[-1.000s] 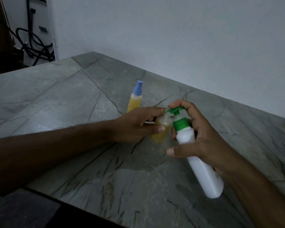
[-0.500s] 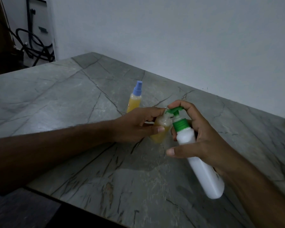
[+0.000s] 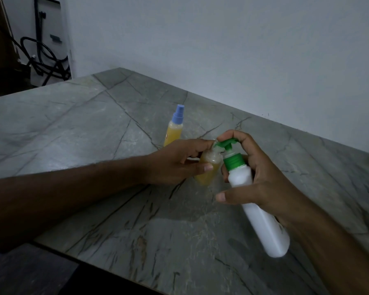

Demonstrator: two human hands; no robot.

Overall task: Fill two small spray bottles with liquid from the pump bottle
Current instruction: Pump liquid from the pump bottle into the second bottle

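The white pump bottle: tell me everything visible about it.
The pump bottle is a slim white cylinder, plastic by the look of it, with a green collar and a green pump head. It is tilted, its base toward the camera and lifted off the table. The right hand grips its upper body, one finger on the pump head. The spout sits at the mouth of the open small bottle held by the left hand.

Pump bottle (image 3: 262,211) base slightly lower than before.

White pump bottle (image 3: 262,211) with green pump head, tilted, nozzle right at the mouth of an uncapped spray bottle (image 3: 207,167) of yellow liquid. Second spray bottle (image 3: 174,129), blue-capped, stands upright nearer the table's far edge.
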